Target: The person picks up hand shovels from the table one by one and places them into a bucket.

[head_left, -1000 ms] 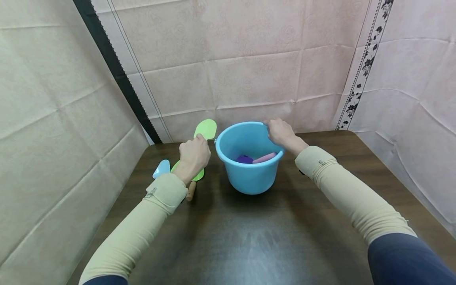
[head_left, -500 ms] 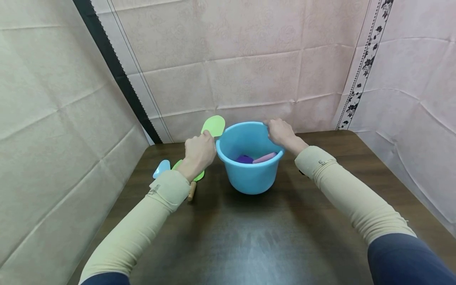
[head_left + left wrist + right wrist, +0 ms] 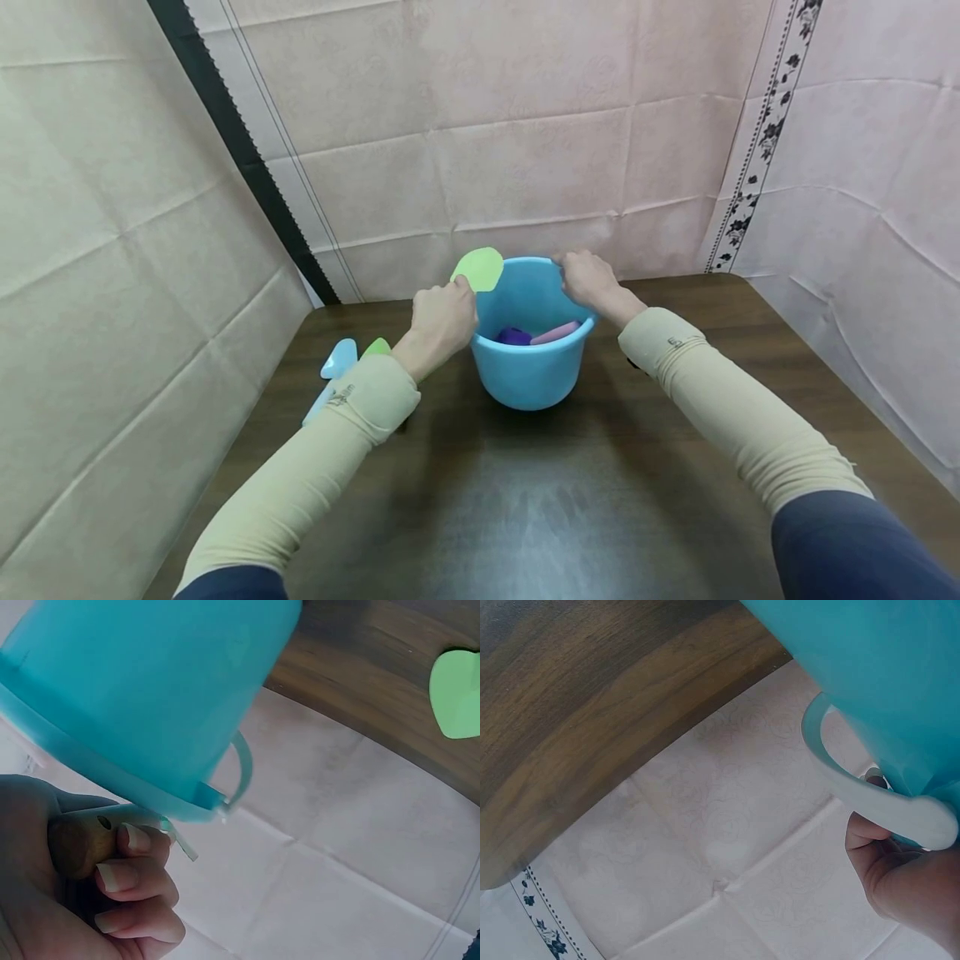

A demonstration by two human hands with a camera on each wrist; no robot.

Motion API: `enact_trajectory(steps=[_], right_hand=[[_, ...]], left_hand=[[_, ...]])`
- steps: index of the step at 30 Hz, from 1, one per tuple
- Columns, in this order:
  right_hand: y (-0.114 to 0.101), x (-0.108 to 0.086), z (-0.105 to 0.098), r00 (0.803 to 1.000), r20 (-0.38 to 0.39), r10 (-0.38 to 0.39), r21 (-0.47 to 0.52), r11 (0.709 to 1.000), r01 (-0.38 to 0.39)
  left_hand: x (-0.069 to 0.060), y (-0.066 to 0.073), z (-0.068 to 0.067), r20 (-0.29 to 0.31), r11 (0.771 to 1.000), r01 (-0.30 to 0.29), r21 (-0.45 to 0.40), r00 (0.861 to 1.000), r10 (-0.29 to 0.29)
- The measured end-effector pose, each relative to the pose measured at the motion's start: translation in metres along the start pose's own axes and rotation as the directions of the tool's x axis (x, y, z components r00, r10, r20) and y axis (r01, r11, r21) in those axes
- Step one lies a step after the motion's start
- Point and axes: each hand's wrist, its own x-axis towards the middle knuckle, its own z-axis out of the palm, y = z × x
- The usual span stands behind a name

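Note:
My left hand (image 3: 442, 323) grips the wooden handle (image 3: 81, 844) of a green-bladed tool (image 3: 480, 268), which looks like a toy shovel. Its blade stands up beside the left rim of a blue bucket (image 3: 528, 375). In the left wrist view the fingers curl round the handle just under the bucket's rim, and only a thin edge of the blade shows. At the bucket's far right my right hand (image 3: 590, 281) pinches the rim. The right wrist view has the thumb below the bucket's pale handle (image 3: 877, 802). Inside lie a purple thing (image 3: 514, 336) and a pink one (image 3: 557, 332).
Left of the bucket, a light blue shovel-like tool (image 3: 340, 358) lies on the brown wooden table (image 3: 555, 517). Another green piece (image 3: 377, 347) lies beside it, partly hidden by my left arm. Cloth-covered walls (image 3: 525, 125) stand behind and at both sides.
My left hand has moved right with the green tool, bringing the blade from left of the bucket to its left rim. My right hand has stayed on the rim.

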Motion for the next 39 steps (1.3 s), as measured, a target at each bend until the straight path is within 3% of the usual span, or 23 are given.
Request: enact_trajectory(steps=[7,15,39], right_hand=[[0.001,-0.001,0.002,1.000,0.004,0.006,0.007,1.000,-0.006],[0.001,-0.002,0.001,1.000,0.001,0.006,0.000,1.000,-0.006],[0.001,0.001,0.000,1.000,0.002,-0.004,0.018,1.000,0.004]], left_hand=[[0.000,0.013,-0.001,0.033,0.999,-0.037,-0.016,0.999,0.038],[0.002,0.021,-0.003,0.031,0.998,-0.060,-0.014,0.998,0.061],[0.016,0.047,-0.009,0.179,0.991,-0.129,0.044,0.977,0.119]])
